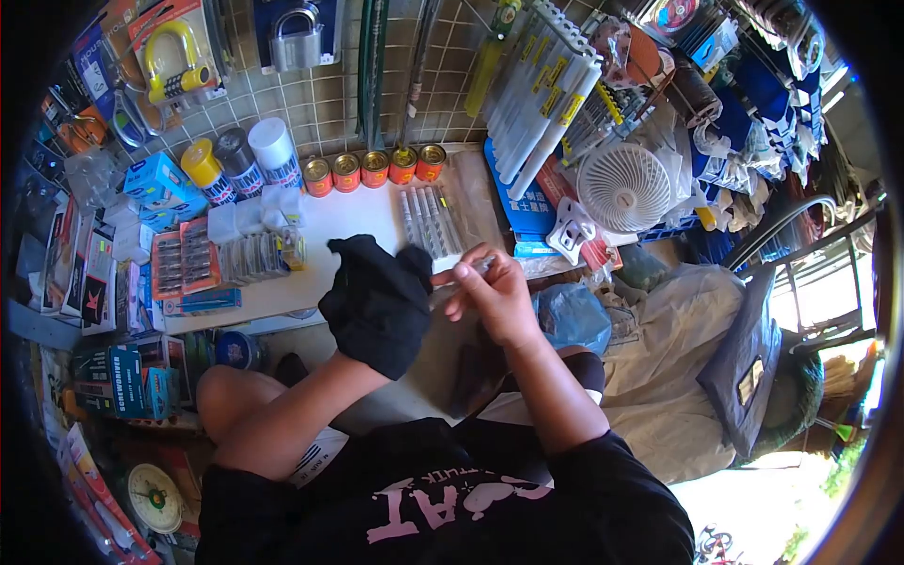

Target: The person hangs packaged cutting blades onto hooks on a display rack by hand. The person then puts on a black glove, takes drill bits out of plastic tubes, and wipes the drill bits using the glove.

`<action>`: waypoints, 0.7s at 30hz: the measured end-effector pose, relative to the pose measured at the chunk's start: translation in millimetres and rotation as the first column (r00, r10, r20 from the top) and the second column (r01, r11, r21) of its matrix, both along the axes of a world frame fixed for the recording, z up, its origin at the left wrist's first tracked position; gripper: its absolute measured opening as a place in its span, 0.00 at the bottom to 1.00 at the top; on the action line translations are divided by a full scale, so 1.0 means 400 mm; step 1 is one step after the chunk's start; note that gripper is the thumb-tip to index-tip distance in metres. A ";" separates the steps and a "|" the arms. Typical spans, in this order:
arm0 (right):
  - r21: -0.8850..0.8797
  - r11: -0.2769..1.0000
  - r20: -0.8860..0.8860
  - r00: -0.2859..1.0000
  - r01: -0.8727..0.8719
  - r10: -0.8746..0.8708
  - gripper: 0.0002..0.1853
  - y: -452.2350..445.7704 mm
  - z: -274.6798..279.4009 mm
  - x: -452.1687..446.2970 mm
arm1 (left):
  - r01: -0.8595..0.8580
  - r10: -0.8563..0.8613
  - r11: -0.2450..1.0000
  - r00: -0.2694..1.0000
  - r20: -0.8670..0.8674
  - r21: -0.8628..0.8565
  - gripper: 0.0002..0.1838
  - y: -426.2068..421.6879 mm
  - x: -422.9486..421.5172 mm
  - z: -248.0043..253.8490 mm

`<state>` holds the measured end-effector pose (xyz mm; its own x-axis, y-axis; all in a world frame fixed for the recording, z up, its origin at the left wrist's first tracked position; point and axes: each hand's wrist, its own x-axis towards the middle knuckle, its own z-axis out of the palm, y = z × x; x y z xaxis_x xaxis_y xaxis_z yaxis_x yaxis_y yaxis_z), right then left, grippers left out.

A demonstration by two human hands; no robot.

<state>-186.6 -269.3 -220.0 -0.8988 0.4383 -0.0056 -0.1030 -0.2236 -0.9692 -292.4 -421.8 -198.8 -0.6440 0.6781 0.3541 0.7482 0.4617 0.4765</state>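
Observation:
A black cloth (377,306) covers my left hand (365,369) from the wrist forward, so its fingers are hidden. Close on its right, my right hand (494,297) has thumb and forefinger pinched around a small, pale, shiny piece (485,264) that is too small to name. Just beyond both hands, several slim silvery packs, apparently drill bits (428,221), lie side by side on the white tabletop (353,226).
Orange-red cans (375,171) line the table's back edge, with spray cans (273,151) to their left. Small packets (250,256) sit at the left. A white fan (623,186) stands right, near a blue plastic bag (572,318). Padlocks (297,40) hang on the wire grid.

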 end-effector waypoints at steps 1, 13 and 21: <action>0.023 1.000 0.038 0.999 0.013 -0.014 0.09 -0.009 0.002 -0.006 | 0.015 -0.020 0.989 0.999 0.037 0.146 0.09 0.012 -0.006 0.008; 0.068 0.998 0.000 1.000 -0.017 0.017 0.09 0.030 0.011 -0.012 | 0.043 -0.054 0.990 0.995 -0.082 -0.135 0.20 -0.026 -0.014 0.017; -0.074 0.997 -0.075 0.996 0.034 -0.040 0.10 0.035 0.033 -0.005 | 0.098 -0.193 0.936 0.946 -0.262 -0.337 0.11 -0.039 -0.014 -0.011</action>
